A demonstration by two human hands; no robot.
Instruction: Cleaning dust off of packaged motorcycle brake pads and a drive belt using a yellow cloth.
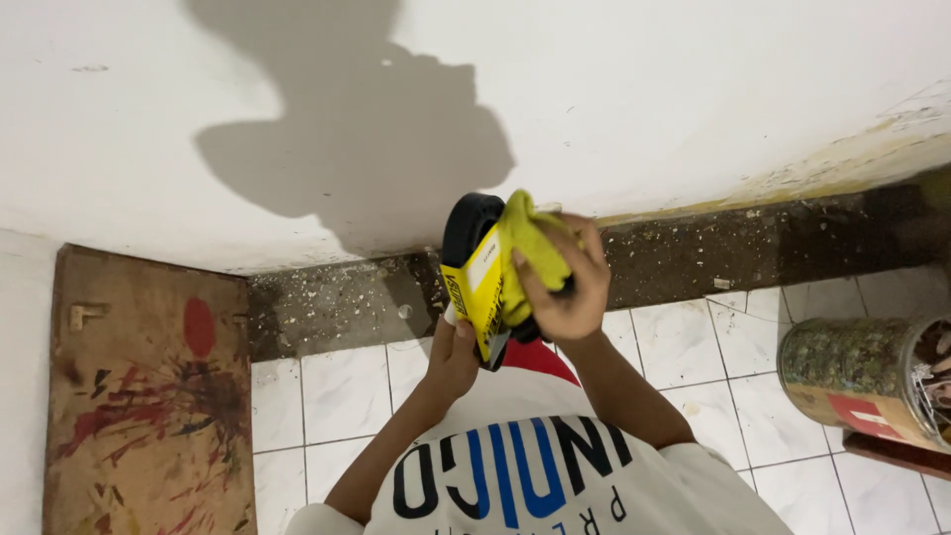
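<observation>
Left hand [451, 352] clamps the yellow tool [475, 282] from below at chest height before the wall [644, 89], right hand [565, 287] pinches the cloth [530, 248] against it; 2 firm grips, short strokes, would serve best.

One head-worn view — steeply downward, close over hands; wall ahead.

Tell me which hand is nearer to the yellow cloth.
Right. The right hand presses the yellow cloth against the yellow and black tool; the left hand grips the tool from below, apart from the cloth.
</observation>
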